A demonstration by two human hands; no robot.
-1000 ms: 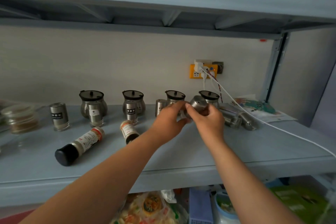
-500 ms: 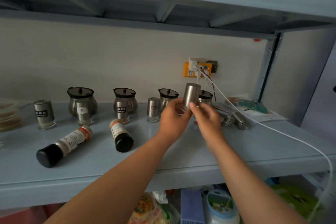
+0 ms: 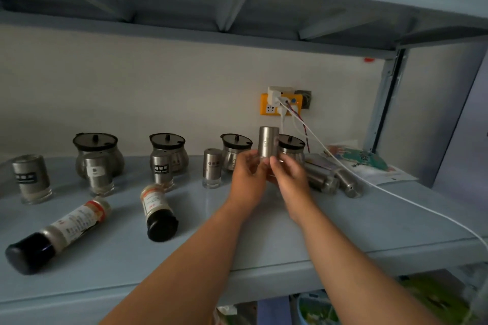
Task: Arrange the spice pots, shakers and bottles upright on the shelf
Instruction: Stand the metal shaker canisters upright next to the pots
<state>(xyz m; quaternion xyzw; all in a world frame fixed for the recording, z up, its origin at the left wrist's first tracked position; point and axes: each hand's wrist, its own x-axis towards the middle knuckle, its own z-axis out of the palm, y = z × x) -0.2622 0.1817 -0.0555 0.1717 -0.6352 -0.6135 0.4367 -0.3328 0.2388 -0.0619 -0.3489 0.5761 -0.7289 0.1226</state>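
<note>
I see my left hand [image 3: 248, 179] and right hand [image 3: 289, 179] both pinching a steel shaker [image 3: 268, 142] upright above the shelf [image 3: 264, 240].

Steel shaker [image 3: 268, 142], upright, pinched at its base between left hand [image 3: 248, 177] and right hand [image 3: 289, 175]. Behind fingertips: lidded pots. Right of fingers: two shakers [image 3: 332, 179] lying flat. Left, nearer: two bottles [image 3: 157, 212] on sides.
</note>
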